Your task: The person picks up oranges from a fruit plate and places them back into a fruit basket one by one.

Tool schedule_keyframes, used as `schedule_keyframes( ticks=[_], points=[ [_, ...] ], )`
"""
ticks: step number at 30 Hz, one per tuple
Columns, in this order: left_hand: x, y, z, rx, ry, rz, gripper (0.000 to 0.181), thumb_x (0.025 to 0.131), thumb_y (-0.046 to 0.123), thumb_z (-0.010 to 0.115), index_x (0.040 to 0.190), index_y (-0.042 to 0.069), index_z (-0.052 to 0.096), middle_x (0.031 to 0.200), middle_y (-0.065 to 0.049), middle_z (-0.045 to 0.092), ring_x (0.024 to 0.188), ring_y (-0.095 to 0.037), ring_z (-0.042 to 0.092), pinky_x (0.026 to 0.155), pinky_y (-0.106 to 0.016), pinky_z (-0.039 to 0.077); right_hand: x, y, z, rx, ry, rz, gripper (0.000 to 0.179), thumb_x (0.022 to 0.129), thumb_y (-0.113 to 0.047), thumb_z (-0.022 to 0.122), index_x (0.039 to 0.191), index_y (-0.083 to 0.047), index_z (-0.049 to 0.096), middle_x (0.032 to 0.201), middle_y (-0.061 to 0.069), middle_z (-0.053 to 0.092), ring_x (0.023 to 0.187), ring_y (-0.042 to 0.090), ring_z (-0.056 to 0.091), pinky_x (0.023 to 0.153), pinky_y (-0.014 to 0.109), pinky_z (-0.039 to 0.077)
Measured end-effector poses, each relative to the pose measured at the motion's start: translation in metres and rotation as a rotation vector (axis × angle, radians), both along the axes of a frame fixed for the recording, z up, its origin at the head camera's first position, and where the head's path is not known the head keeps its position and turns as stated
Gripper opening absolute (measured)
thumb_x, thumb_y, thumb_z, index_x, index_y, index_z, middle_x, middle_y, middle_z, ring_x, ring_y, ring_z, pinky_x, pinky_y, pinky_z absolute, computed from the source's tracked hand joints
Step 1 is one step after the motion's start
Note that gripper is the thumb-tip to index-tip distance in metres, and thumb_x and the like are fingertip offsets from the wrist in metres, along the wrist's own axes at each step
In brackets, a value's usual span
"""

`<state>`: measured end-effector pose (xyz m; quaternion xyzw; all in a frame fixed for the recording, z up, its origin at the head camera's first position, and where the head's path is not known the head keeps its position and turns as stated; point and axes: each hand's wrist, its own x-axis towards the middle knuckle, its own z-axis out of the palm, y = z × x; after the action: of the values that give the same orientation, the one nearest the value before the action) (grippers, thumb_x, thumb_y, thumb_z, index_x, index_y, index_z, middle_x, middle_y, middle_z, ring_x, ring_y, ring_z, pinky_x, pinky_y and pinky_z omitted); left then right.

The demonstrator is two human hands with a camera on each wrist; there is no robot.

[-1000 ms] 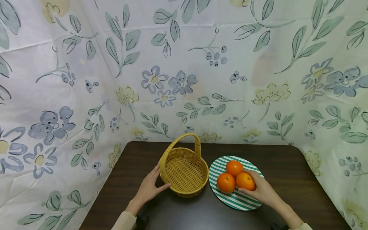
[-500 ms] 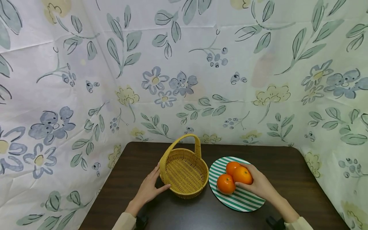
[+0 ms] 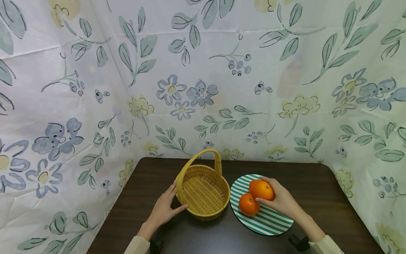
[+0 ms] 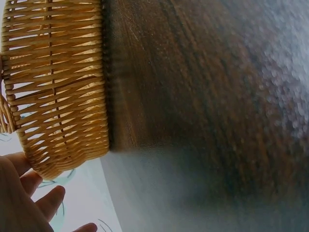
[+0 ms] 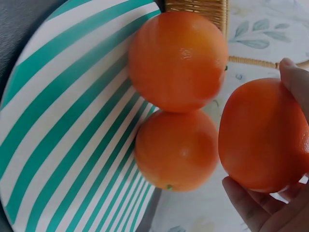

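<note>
My right hand point(image 3: 283, 201) grips an orange point(image 3: 264, 190) between thumb and fingers. In the right wrist view that held orange point(image 5: 263, 135) is lifted off the plate, apart from the other two. Those lie on a round green-and-white striped plate point(image 3: 269, 225): one orange point(image 3: 248, 204) in front, another point(image 3: 252, 183) mostly hidden behind the held one. A yellow woven basket point(image 3: 203, 190) with an arched handle stands left of the plate, with nothing inside. My left hand point(image 3: 162, 208) rests against its left side, thumb at the front, fingers extended; the left wrist view shows fingertips by the wickerwork point(image 4: 58, 92).
A dark wooden table point(image 3: 203, 238) carries everything. Its back edge meets a floral cloth point(image 3: 203, 88) hanging behind and at both sides. Basket and plate stand close together, and the basket's handle arches up over its opening.
My right hand has raised the orange off the plate and moved it a little left and up, in front of the rear orange. Left hand and basket stay put.
</note>
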<state>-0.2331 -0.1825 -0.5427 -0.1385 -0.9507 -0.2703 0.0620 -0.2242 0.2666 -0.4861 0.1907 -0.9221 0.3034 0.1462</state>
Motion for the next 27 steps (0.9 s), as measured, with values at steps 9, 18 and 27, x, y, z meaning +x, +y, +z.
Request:
schedule_keyframes(
  ticks=[9, 18, 27],
  points=[
    [0.001, 0.000, 0.003, 0.003, -0.017, -0.005, 0.093, 0.075, 0.073, 0.053, 0.148, 0.027, 0.017, 0.155, 0.007, 0.012, 0.141, -0.021, 0.019, 0.108, -0.058, 0.021, -0.004, -0.011, 0.007, -0.017, 0.013, 0.013, 0.076, 0.070, -0.051, 0.075, 0.133, -0.020, 0.046, 0.116, -0.005, 0.053, 0.087, 0.008, 0.055, 0.070, 0.027, 0.052],
    [0.002, -0.001, 0.002, -0.004, 0.005, -0.009, 0.093, 0.075, 0.072, 0.053, 0.149, 0.027, 0.019, 0.155, 0.004, 0.014, 0.140, -0.023, 0.021, 0.107, -0.058, 0.023, -0.010, -0.020, 0.007, -0.030, 0.030, 0.038, 0.077, 0.071, -0.050, 0.075, 0.135, -0.020, 0.045, 0.119, -0.004, 0.053, 0.087, 0.008, 0.056, 0.071, 0.028, 0.052],
    [0.002, 0.000, 0.003, 0.006, -0.009, -0.010, 0.093, 0.075, 0.073, 0.053, 0.149, 0.027, 0.017, 0.155, 0.005, 0.012, 0.140, -0.026, 0.022, 0.107, -0.060, 0.022, -0.017, -0.030, 0.008, -0.075, -0.040, 0.068, 0.077, 0.071, -0.049, 0.075, 0.135, -0.018, 0.045, 0.118, -0.001, 0.054, 0.088, 0.011, 0.055, 0.070, 0.029, 0.051]
  ],
)
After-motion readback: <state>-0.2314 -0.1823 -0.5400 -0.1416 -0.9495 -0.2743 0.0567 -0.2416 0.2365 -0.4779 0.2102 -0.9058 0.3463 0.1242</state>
